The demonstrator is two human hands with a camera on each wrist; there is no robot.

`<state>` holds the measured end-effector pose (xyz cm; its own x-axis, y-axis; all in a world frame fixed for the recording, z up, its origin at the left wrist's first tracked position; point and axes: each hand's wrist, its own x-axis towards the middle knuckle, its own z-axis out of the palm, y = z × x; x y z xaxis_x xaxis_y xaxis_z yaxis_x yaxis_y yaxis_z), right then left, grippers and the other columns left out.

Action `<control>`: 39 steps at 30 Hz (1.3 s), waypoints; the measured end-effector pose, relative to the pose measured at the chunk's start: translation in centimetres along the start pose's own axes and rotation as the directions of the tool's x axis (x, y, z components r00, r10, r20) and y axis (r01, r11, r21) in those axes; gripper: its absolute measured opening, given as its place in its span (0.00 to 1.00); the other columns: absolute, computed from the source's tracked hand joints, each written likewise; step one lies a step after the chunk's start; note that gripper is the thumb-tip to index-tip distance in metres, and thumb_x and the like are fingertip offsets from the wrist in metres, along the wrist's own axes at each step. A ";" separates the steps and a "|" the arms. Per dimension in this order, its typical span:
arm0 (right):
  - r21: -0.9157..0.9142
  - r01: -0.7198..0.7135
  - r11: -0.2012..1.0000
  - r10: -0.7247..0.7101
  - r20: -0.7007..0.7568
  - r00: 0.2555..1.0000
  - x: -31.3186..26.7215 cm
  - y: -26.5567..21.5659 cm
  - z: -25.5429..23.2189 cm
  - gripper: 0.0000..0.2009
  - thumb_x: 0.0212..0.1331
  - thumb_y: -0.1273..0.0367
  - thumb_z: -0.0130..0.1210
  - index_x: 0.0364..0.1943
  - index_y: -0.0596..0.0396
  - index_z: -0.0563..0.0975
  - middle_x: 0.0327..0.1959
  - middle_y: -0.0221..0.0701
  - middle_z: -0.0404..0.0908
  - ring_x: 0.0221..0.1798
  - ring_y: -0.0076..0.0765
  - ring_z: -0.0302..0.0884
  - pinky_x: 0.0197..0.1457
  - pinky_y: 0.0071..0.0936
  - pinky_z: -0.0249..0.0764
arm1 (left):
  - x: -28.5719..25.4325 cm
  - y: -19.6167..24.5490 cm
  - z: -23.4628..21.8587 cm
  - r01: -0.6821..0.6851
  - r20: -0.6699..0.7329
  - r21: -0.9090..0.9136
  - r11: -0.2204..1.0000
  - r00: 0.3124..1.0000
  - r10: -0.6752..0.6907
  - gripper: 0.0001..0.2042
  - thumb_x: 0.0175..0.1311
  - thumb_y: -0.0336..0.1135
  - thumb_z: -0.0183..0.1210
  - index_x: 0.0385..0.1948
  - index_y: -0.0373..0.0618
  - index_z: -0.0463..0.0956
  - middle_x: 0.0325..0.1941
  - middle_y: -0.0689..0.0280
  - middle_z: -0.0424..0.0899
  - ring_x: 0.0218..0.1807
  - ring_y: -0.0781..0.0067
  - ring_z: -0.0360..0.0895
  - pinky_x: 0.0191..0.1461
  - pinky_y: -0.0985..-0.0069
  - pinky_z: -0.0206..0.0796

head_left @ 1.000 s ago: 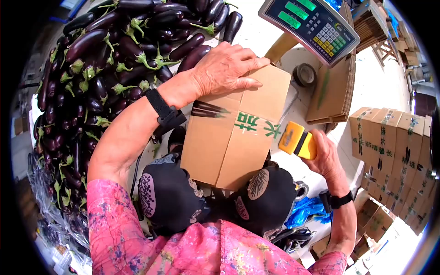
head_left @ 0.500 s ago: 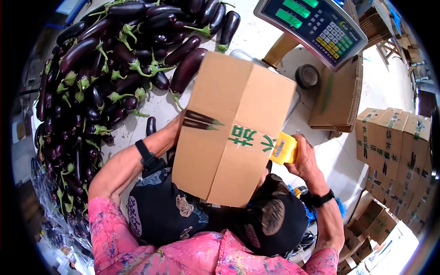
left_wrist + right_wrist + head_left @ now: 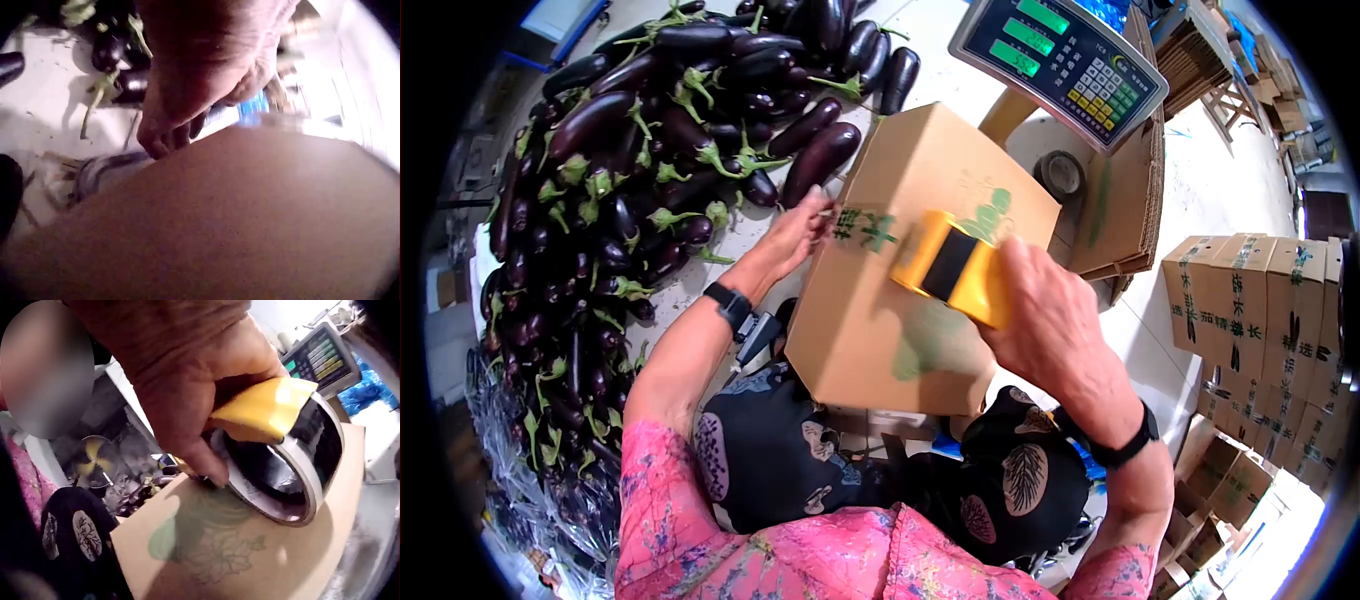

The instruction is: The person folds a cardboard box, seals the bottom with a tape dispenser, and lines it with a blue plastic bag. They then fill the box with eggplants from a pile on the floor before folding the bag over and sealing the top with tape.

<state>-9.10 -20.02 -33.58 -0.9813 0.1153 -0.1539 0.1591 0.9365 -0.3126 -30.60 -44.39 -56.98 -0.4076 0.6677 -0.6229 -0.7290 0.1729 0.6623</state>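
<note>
A cardboard box (image 3: 870,300) with green print stands tilted over the person's knees in the head view. At its left edge the left hand (image 3: 795,238) grips it with bent fingers; in the left wrist view that hand (image 3: 206,69) meets the edge of the box (image 3: 237,212), its fingertips partly hidden. The right hand (image 3: 1060,335) holds a yellow tape dispenser (image 3: 948,265) with a black band over the box's printed face. In the right wrist view, the right hand (image 3: 194,381) curls round the dispenser (image 3: 269,409), its tape roll close to the box (image 3: 250,556).
Many eggplants (image 3: 650,150) are piled at the left. A scale display (image 3: 1065,70) stands at the top, near a dark tape roll (image 3: 1060,175) and upright cardboard (image 3: 1115,210). Printed boxes (image 3: 1250,300) are stacked at the right.
The box has turned, showing other printed faces. The left hand has come from behind it to its left edge. The right hand has carried the dispenser leftward from beside the box to over it.
</note>
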 end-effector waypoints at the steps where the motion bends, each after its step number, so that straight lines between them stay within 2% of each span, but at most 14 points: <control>1: -0.015 0.013 1.000 -0.013 0.033 0.999 1.4 -1.0 0.1 0.20 0.50 0.66 0.64 0.43 0.59 0.69 0.33 0.47 0.78 0.35 0.58 0.81 0.38 0.48 0.77 | -1.0 0.5 -0.2 -0.055 -0.033 0.059 0.997 0.998 0.057 0.31 0.77 0.59 0.41 0.67 0.39 0.65 0.65 0.62 0.75 0.63 0.72 0.73 0.64 0.73 0.68; 3: -0.024 0.080 0.997 -0.078 0.071 0.994 4.2 -2.9 0.4 0.22 0.52 0.63 0.63 0.45 0.62 0.69 0.33 0.49 0.80 0.35 0.58 0.82 0.37 0.48 0.77 | -5.7 4.6 4.7 -0.161 -0.099 0.179 0.971 0.979 0.181 0.32 0.78 0.57 0.39 0.70 0.38 0.60 0.70 0.61 0.69 0.68 0.69 0.70 0.69 0.70 0.65; 4: -0.043 0.096 0.994 -0.092 0.094 0.991 5.4 -3.8 1.1 0.23 0.50 0.63 0.64 0.45 0.63 0.69 0.32 0.49 0.80 0.34 0.57 0.82 0.37 0.49 0.77 | -6.5 5.5 5.5 -0.241 0.049 0.190 0.952 0.971 0.236 0.32 0.77 0.57 0.43 0.71 0.40 0.59 0.71 0.62 0.69 0.69 0.71 0.69 0.71 0.72 0.62; 6: -0.042 0.148 0.988 -0.145 0.053 0.988 7.0 -5.2 1.9 0.24 0.49 0.62 0.65 0.44 0.63 0.69 0.30 0.49 0.80 0.33 0.58 0.82 0.37 0.49 0.77 | -5.3 6.1 5.2 -0.329 0.138 0.369 0.869 0.944 0.299 0.30 0.77 0.59 0.40 0.70 0.46 0.62 0.65 0.65 0.71 0.66 0.75 0.67 0.68 0.71 0.60; 7: -0.048 0.157 0.986 -0.155 0.056 0.986 7.6 -5.6 2.1 0.24 0.49 0.62 0.65 0.44 0.63 0.69 0.29 0.49 0.80 0.33 0.58 0.82 0.37 0.49 0.77 | -4.7 6.0 4.7 -0.363 0.126 0.393 0.845 0.932 0.341 0.29 0.78 0.56 0.40 0.69 0.43 0.61 0.67 0.61 0.70 0.66 0.67 0.69 0.69 0.70 0.61; 9: -0.060 0.169 0.984 -0.165 0.067 0.984 8.4 -6.0 2.5 0.24 0.49 0.62 0.66 0.44 0.63 0.69 0.28 0.49 0.80 0.32 0.58 0.82 0.36 0.48 0.77 | -3.0 5.6 2.6 -0.538 0.271 0.616 0.576 0.831 0.486 0.28 0.79 0.54 0.40 0.68 0.40 0.61 0.66 0.56 0.69 0.65 0.58 0.71 0.68 0.69 0.62; 11: -0.032 0.180 0.983 -0.178 0.058 0.982 8.1 -5.8 2.2 0.24 0.49 0.63 0.66 0.44 0.64 0.69 0.27 0.49 0.79 0.32 0.58 0.82 0.37 0.48 0.77 | -3.1 5.2 1.3 -0.543 0.353 0.780 0.312 0.793 0.496 0.33 0.76 0.59 0.38 0.68 0.37 0.61 0.66 0.47 0.69 0.65 0.43 0.70 0.69 0.64 0.61; 14: -0.062 0.155 0.986 -0.150 0.081 0.985 7.4 -5.1 1.7 0.26 0.49 0.61 0.68 0.45 0.62 0.69 0.31 0.50 0.80 0.34 0.58 0.82 0.37 0.47 0.77 | -3.3 5.3 1.9 -0.332 0.077 0.803 0.495 0.881 0.466 0.38 0.73 0.66 0.36 0.70 0.40 0.61 0.67 0.45 0.71 0.67 0.40 0.68 0.70 0.61 0.60; 19: -0.055 0.113 0.992 -0.106 0.116 0.988 3.3 -2.1 -0.1 0.24 0.52 0.60 0.67 0.45 0.59 0.69 0.33 0.47 0.79 0.35 0.58 0.82 0.37 0.48 0.78 | -5.6 7.1 4.5 -0.121 -0.070 0.863 0.490 0.933 0.353 0.46 0.68 0.73 0.35 0.72 0.36 0.55 0.70 0.44 0.68 0.73 0.41 0.62 0.75 0.61 0.52; 26: -0.034 0.017 0.999 -0.015 0.062 0.998 -4.1 6.2 2.4 0.26 0.50 0.56 0.70 0.41 0.58 0.68 0.32 0.44 0.76 0.36 0.57 0.78 0.37 0.45 0.74 | -5.0 6.6 3.7 -0.147 -0.077 0.846 0.512 0.917 0.391 0.44 0.68 0.70 0.38 0.71 0.34 0.58 0.70 0.44 0.68 0.72 0.43 0.64 0.74 0.62 0.54; 30: 0.066 -0.004 0.998 0.001 0.055 0.999 -6.9 11.2 6.4 0.27 0.51 0.55 0.69 0.44 0.59 0.68 0.35 0.47 0.76 0.37 0.58 0.79 0.39 0.46 0.76 | -6.0 7.3 5.1 -0.181 -0.067 0.777 0.603 0.929 0.365 0.39 0.72 0.64 0.42 0.67 0.33 0.63 0.65 0.47 0.75 0.67 0.50 0.72 0.69 0.67 0.61; 31: 0.109 -0.001 0.994 -0.006 0.062 0.998 -6.5 11.8 7.6 0.27 0.51 0.56 0.68 0.45 0.59 0.68 0.36 0.47 0.77 0.37 0.58 0.79 0.39 0.47 0.76 | -6.0 7.3 5.1 -0.204 -0.056 0.748 0.631 0.929 0.366 0.36 0.73 0.62 0.44 0.66 0.34 0.66 0.63 0.53 0.78 0.63 0.59 0.75 0.66 0.70 0.64; 35: 0.272 0.038 0.962 -0.038 -0.006 0.999 -4.0 12.1 12.3 0.29 0.48 0.59 0.69 0.49 0.57 0.67 0.37 0.48 0.77 0.40 0.61 0.79 0.41 0.48 0.76 | -5.9 6.4 4.9 -0.175 -0.001 0.416 0.892 0.981 0.193 0.30 0.77 0.55 0.43 0.67 0.37 0.65 0.61 0.60 0.78 0.59 0.71 0.76 0.65 0.73 0.67; 39: 0.361 0.079 0.929 -0.029 -0.140 0.990 -4.0 12.1 14.6 0.29 0.45 0.63 0.69 0.51 0.58 0.68 0.36 0.49 0.77 0.39 0.63 0.78 0.41 0.48 0.75 | -6.6 6.6 5.3 -0.025 0.041 0.234 0.972 0.999 0.016 0.28 0.76 0.52 0.44 0.64 0.37 0.68 0.56 0.61 0.80 0.55 0.72 0.79 0.60 0.74 0.72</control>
<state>-1.65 -14.00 -50.38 -0.9910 0.1331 -0.0119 0.1097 0.7596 -0.6411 -29.82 -43.81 -46.28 -0.3961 0.6993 -0.5951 -0.5698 0.3210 0.7565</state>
